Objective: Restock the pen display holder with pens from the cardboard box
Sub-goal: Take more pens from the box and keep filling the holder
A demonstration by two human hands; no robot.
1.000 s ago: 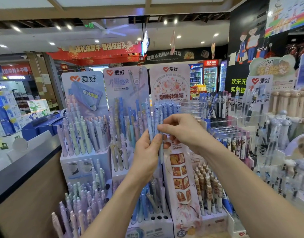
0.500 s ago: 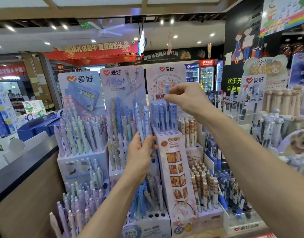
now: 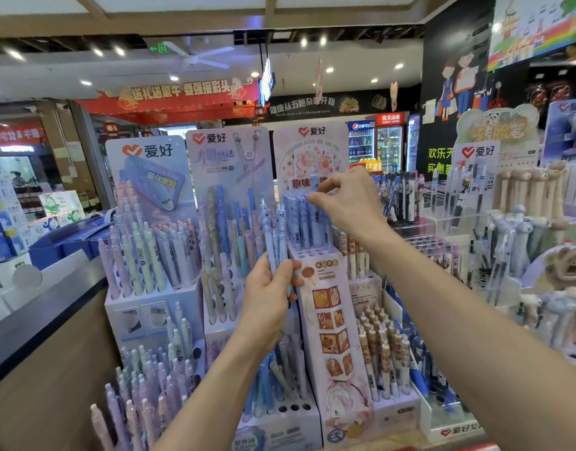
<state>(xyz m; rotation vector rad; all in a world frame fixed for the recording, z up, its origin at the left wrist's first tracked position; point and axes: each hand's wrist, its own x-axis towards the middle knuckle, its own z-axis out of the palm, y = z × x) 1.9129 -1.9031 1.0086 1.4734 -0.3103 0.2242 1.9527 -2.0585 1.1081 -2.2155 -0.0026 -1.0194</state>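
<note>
Two bare hands work at a row of cardboard pen stands. The right hand (image 3: 348,203) is raised, thumb and forefinger pinching the top of a single blue pen (image 3: 313,187), which stands upright among the blue pens (image 3: 296,219) in the back holes of the pink display holder (image 3: 332,320); whether its tip is seated in a hole cannot be told. The left hand (image 3: 267,297) is lower and just left of the holder's top tier, fingers curled round an upright bundle of blue patterned pens (image 3: 275,232), with the thumb across the front. Open round holes (image 3: 316,255) line the front of that tier. Brown-and-white pens (image 3: 384,346) fill the holder's lower tier to the right. Left of it stand a lilac stand (image 3: 228,177) and a blue stand (image 3: 143,190), both packed with pastel pens. Plush-topped pens (image 3: 534,190) crowd the right side, a dark worktop (image 3: 36,314) runs along the left, and drinks fridges (image 3: 374,144) glow far behind under a red banner (image 3: 176,96).
</note>
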